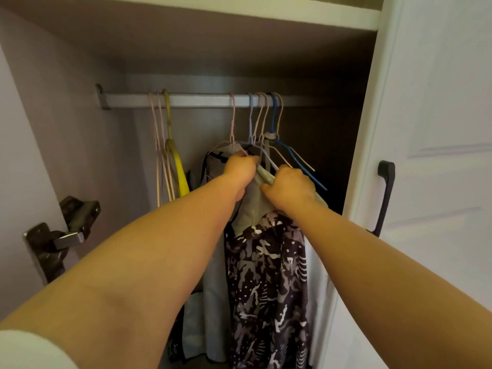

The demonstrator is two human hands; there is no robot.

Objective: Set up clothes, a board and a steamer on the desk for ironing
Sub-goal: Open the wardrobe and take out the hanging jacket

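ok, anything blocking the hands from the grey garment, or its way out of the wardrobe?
Nothing blocks the hands: left hand and right hand already grip the grey garment. Its hanger hook appears still on the rail, amid neighbouring hangers, and the patterned garment hangs in front. The desk is out of view.

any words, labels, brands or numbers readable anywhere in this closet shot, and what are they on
None: no readable text in this view.
The patterned garment carries only an abstract print, no letters.
The grey garment gripped by the left hand and right hand shows no visible label.
The hangers, rail and door handle bear no markings.
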